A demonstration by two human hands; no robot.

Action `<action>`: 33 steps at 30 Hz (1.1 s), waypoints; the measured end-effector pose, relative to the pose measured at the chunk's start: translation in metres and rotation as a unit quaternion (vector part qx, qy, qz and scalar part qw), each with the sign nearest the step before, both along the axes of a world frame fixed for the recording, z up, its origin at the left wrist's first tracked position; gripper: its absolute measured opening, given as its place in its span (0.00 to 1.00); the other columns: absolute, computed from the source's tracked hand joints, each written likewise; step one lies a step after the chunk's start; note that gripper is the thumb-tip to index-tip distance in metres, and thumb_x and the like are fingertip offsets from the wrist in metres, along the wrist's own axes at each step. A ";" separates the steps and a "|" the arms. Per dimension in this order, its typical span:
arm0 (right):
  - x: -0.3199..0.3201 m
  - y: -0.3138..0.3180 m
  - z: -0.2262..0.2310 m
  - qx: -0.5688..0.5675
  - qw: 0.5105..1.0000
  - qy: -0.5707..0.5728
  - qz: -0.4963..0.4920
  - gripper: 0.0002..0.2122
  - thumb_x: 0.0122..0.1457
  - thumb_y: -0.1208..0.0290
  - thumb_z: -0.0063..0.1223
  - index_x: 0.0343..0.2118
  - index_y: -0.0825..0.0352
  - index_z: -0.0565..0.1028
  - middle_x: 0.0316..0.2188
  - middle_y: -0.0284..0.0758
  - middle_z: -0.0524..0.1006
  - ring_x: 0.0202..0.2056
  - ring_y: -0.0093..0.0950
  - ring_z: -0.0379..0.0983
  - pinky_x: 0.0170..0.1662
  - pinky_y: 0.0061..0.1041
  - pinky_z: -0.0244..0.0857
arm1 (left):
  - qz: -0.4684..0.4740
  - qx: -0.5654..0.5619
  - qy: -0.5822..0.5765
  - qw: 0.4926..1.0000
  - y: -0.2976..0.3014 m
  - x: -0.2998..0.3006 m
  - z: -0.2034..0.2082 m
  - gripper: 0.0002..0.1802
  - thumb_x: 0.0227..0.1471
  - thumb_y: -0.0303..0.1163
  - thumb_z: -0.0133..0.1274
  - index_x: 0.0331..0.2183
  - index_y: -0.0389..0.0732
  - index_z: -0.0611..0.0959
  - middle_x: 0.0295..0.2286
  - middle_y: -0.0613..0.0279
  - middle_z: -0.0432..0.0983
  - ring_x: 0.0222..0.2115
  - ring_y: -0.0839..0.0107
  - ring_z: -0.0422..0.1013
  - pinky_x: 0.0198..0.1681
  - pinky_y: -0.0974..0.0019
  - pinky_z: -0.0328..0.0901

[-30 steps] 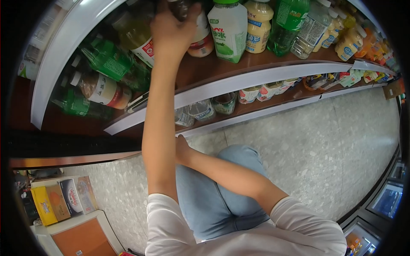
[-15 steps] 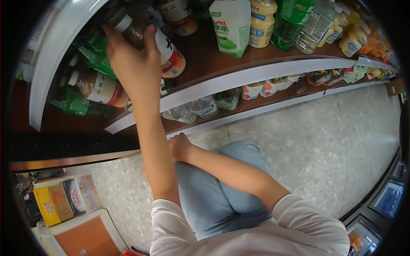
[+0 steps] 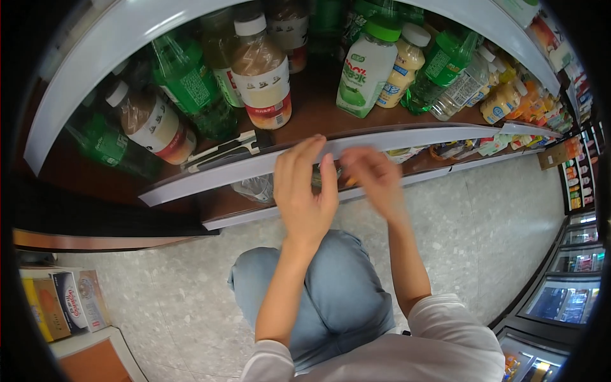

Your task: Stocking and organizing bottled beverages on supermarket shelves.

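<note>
Left hand (image 3: 303,194) loosely curved, thumb apart — right hand (image 3: 377,181) just beside it, blurred

Head view, left of two side-by-side fisheye cameras, worn on the head, facing steeply down and forward, lap (image 3: 328,299) below, left hand (image 3: 302,194) and right hand (image 3: 377,181) near mid-frame, shelf (image 3: 315,105) close beyond, floor (image 3: 471,210) at either side.

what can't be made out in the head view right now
All in the head view:
Right hand: blurred, so its grip is unclear.
Clear container: top hidden by the shelf edge.
Rear brown bottle: cap cut off by the picture's top edge.
Fridge goods: too small to tell apart.
</note>
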State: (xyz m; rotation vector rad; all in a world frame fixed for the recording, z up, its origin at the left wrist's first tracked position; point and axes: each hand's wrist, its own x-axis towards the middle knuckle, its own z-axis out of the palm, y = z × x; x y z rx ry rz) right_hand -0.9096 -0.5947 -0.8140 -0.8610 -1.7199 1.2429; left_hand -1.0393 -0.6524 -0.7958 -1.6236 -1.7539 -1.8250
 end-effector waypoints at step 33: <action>-0.060 0.112 0.137 0.299 0.935 0.028 -0.188 0.20 0.56 0.75 0.53 0.48 0.78 0.64 0.39 0.47 0.74 0.32 0.33 0.78 0.34 0.23 0.75 | -0.268 -0.257 -0.558 0.742 0.004 -0.035 -0.059 0.34 0.56 0.60 0.41 0.39 0.36 0.80 0.37 0.56 0.79 0.37 0.69 0.75 0.38 0.71 0.65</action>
